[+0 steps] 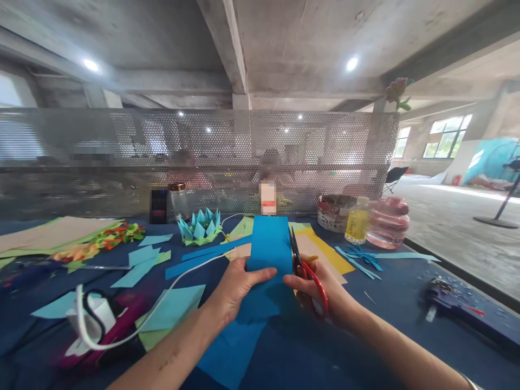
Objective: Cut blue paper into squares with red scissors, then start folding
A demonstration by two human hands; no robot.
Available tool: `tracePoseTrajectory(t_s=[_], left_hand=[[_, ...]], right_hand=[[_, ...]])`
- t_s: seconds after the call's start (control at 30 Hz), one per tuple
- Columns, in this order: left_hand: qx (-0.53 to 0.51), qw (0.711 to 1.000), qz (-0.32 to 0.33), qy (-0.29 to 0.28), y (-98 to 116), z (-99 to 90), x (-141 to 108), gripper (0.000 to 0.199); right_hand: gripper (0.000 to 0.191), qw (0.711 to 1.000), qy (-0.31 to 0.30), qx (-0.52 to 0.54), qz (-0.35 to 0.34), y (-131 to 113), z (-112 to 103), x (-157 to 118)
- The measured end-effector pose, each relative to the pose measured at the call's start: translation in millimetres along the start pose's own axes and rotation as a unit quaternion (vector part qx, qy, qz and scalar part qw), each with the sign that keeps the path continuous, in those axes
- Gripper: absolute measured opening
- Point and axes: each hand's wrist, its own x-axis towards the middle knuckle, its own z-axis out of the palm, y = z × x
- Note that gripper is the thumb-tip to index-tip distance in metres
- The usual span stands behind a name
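- In the head view, the blue paper [270,244] is held up over the dark blue table [325,357], in front of the person; all places below are given from it.
- Its left edge is pinched by the left hand [247,281], with the thumb laid flat across the front face.
- At its right edge, the red-handled scissors [322,292] are grasped in the fingers of the right hand [317,284]; the dark blades are pointed upward just beside the paper, and the right thumb tip is set by its edge.
- Below it, a larger blue sheet [231,346] is spread on the table.
- To its left, narrow blue strips [207,252] are crossed by a white cable [182,273]; farther left, a pointed light-blue and green paper ornament [199,227] is placed before a clear bottle [177,200].
- To its lower left, a light-blue sheet [173,309] is laid partly over green paper.
- To its right, yellow paper [339,254] is partly covered by paler paper, and a cluster of thin blue strips [363,257] is seen beyond.
- Farther right, a yellow-filled bottle [357,221] is stood between a round basket [336,214] and a pink transparent bottle [389,225].
- Behind it, a perforated screen [227,141] is stretched across, with blurred people visible through it.
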Motion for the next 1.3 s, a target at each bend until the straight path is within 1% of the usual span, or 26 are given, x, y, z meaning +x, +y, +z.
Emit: tracePoseTrajectory(t_s=[0.1, 0.2, 0.27, 0.4, 0.47, 0.6, 0.73, 0.83, 1.0, 1.2, 1.3], left_hand=[[0.011, 1.0, -0.003, 0.015, -2, 3.1, -1, 0.043], [0.018, 1.0, -0.004, 0.019, -3, 5.4, -2, 0.04], [0.009, 1.0, -0.01, 0.0, -3, 5.4, -3, 0.037], [-0.011, 0.997, -0.034, -0.069, -5, 1.8, -3, 0.037], [0.001, 0.996, -0.039, -0.082, -5, -0.5, -2, 0.039], [0.034, 0.997, -0.024, -0.063, -7, -3.0, -1, 0.04], [0.012, 0.997, -0.018, -0.071, -9, -3.4, 1, 0.043], [-0.006, 0.998, -0.023, -0.066, -10, -3.7, 2, 0.047], [-0.019, 0.998, -0.026, -0.05, -11, -5.1, 4, 0.04], [0.003, 0.999, -0.035, -0.02, -11, -4.9, 4, 0.04], [0.011, 0.999, -0.034, -0.018, -10, -4.1, 3, 0.039]], right_hand=[[0.046, 1.0, 0.002, -0.026, 0.0, 2, 2, -1], [0.045, 1.0, 0.01, -0.027, -0.005, 5, 1, 0], [0.046, 0.999, 0.018, -0.027, -0.002, 5, 1, 0], [0.043, 0.999, 0.034, -0.028, -0.005, 3, 1, 1], [0.041, 0.999, 0.04, -0.035, -0.009, 2, 0, 1], [0.038, 0.998, 0.04, -0.049, -0.01, 2, -1, 1], [0.039, 0.998, 0.04, -0.041, -0.012, 2, -1, 1], [0.042, 0.999, 0.05, -0.011, -0.015, 4, 0, 0], [0.049, 0.996, 0.072, 0.034, -0.029, 9, -2, 2], [0.051, 0.997, 0.074, 0.024, -0.018, 9, -2, 2], [0.05, 0.997, 0.073, 0.023, -0.018, 9, -2, 2]])
